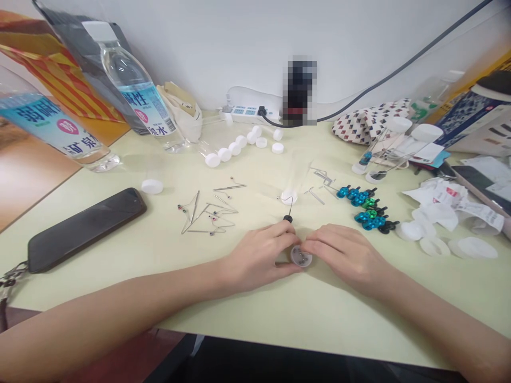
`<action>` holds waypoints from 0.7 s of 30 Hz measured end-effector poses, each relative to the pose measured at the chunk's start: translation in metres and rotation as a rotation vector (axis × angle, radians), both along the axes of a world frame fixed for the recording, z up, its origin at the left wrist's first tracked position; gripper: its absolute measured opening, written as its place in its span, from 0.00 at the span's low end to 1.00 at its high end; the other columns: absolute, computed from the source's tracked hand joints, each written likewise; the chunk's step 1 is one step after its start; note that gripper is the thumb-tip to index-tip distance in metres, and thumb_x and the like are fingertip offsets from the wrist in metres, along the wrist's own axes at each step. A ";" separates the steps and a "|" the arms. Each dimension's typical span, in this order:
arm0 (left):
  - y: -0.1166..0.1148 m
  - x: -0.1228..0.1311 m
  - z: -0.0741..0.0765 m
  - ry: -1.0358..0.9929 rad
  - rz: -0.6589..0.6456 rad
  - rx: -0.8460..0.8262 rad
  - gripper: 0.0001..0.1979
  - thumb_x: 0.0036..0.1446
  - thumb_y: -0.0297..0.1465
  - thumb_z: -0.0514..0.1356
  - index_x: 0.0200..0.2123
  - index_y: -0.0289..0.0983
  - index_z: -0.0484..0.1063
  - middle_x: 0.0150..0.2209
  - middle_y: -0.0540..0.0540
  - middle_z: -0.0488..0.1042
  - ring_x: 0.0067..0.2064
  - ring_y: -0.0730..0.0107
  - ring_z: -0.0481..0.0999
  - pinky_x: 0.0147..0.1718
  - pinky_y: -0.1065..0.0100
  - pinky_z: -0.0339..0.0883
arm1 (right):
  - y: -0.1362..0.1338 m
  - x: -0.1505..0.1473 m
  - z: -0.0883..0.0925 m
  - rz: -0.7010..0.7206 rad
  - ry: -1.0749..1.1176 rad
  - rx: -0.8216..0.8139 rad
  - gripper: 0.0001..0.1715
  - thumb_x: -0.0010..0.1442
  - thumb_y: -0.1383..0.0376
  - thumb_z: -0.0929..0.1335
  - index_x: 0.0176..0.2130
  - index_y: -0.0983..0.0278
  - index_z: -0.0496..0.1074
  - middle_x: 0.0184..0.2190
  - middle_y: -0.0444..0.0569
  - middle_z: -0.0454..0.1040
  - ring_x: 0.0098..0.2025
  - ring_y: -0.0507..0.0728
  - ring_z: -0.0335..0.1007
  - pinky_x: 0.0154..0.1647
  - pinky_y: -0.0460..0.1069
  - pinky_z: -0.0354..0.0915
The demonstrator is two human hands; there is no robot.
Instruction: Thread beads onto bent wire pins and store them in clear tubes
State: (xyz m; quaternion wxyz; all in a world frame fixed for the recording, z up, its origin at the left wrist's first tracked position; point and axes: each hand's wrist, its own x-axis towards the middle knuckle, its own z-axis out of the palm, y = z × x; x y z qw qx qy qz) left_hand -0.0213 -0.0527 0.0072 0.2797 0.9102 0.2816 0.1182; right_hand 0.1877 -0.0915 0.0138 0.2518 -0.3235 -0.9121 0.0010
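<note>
A small round white cap with tiny metal parts in it stands near the table's front. My left hand curls around its left side, thumb in front. The fingers of my right hand are pressed together at its upper right rim; anything pinched there is hidden. Just beyond my left fingertips a thin bent metal wire rises from a black fitting; whether a finger grips it I cannot tell. To the left lie several bent wire pieces. Right of my hands are blue, green and black metal fittings.
A phone and water bottles stand left. White-capped tubes lie behind, before a power strip. A clear tube with white cap and hex keys are mid-table. Loose white caps and papers lie right.
</note>
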 end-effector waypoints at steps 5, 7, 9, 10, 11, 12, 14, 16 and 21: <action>0.000 0.000 0.000 0.003 -0.001 -0.005 0.14 0.59 0.41 0.57 0.40 0.37 0.70 0.42 0.45 0.70 0.38 0.67 0.73 0.38 0.66 0.71 | 0.000 0.001 0.000 0.001 -0.032 0.032 0.11 0.63 0.74 0.62 0.34 0.68 0.72 0.32 0.52 0.73 0.31 0.54 0.66 0.31 0.49 0.63; 0.000 0.000 0.000 0.000 0.005 -0.004 0.14 0.59 0.41 0.57 0.41 0.37 0.71 0.42 0.45 0.70 0.38 0.67 0.73 0.38 0.65 0.71 | 0.001 0.001 0.000 0.000 -0.034 0.036 0.11 0.63 0.74 0.62 0.34 0.67 0.72 0.32 0.52 0.73 0.32 0.54 0.65 0.31 0.49 0.63; 0.000 0.000 0.000 -0.009 0.007 -0.002 0.14 0.59 0.41 0.57 0.42 0.37 0.70 0.42 0.45 0.70 0.39 0.67 0.73 0.38 0.65 0.71 | 0.001 0.001 0.001 -0.012 -0.037 0.034 0.12 0.64 0.74 0.61 0.34 0.67 0.72 0.33 0.52 0.73 0.32 0.53 0.64 0.32 0.48 0.62; 0.000 0.000 -0.001 -0.014 0.007 -0.001 0.14 0.59 0.41 0.57 0.42 0.37 0.70 0.42 0.44 0.70 0.39 0.67 0.73 0.39 0.65 0.71 | 0.000 0.000 0.002 -0.024 -0.044 0.030 0.12 0.64 0.73 0.61 0.34 0.67 0.72 0.32 0.52 0.73 0.32 0.53 0.63 0.32 0.48 0.62; 0.000 0.000 -0.001 -0.017 0.007 -0.002 0.14 0.59 0.40 0.57 0.43 0.37 0.70 0.43 0.44 0.70 0.39 0.67 0.73 0.39 0.65 0.71 | 0.000 0.000 0.002 -0.035 -0.057 0.029 0.13 0.65 0.73 0.61 0.34 0.67 0.72 0.32 0.51 0.73 0.31 0.53 0.63 0.31 0.48 0.61; 0.000 0.000 -0.001 -0.018 0.005 -0.002 0.14 0.59 0.40 0.57 0.43 0.37 0.70 0.43 0.44 0.70 0.39 0.67 0.73 0.39 0.65 0.71 | 0.000 0.000 0.003 -0.042 -0.074 0.036 0.13 0.65 0.73 0.60 0.34 0.67 0.72 0.31 0.50 0.72 0.31 0.53 0.62 0.31 0.48 0.60; 0.000 0.000 -0.001 -0.022 0.005 -0.002 0.14 0.59 0.40 0.57 0.42 0.37 0.70 0.42 0.44 0.70 0.39 0.66 0.73 0.39 0.64 0.71 | 0.000 0.000 0.005 -0.042 -0.116 0.081 0.13 0.64 0.73 0.61 0.32 0.67 0.72 0.29 0.50 0.72 0.29 0.53 0.63 0.29 0.49 0.59; 0.001 0.000 -0.001 -0.030 0.009 -0.006 0.13 0.59 0.40 0.57 0.41 0.37 0.70 0.42 0.44 0.70 0.39 0.66 0.73 0.38 0.65 0.70 | 0.000 -0.001 0.007 -0.031 -0.155 0.141 0.13 0.63 0.74 0.61 0.31 0.66 0.73 0.27 0.49 0.72 0.27 0.53 0.63 0.28 0.49 0.57; 0.002 0.000 -0.002 -0.060 0.016 -0.012 0.14 0.58 0.41 0.58 0.40 0.36 0.70 0.39 0.45 0.70 0.37 0.67 0.72 0.35 0.66 0.69 | 0.000 -0.002 0.009 -0.042 -0.193 0.227 0.12 0.62 0.75 0.62 0.30 0.67 0.72 0.25 0.48 0.72 0.26 0.53 0.63 0.26 0.49 0.56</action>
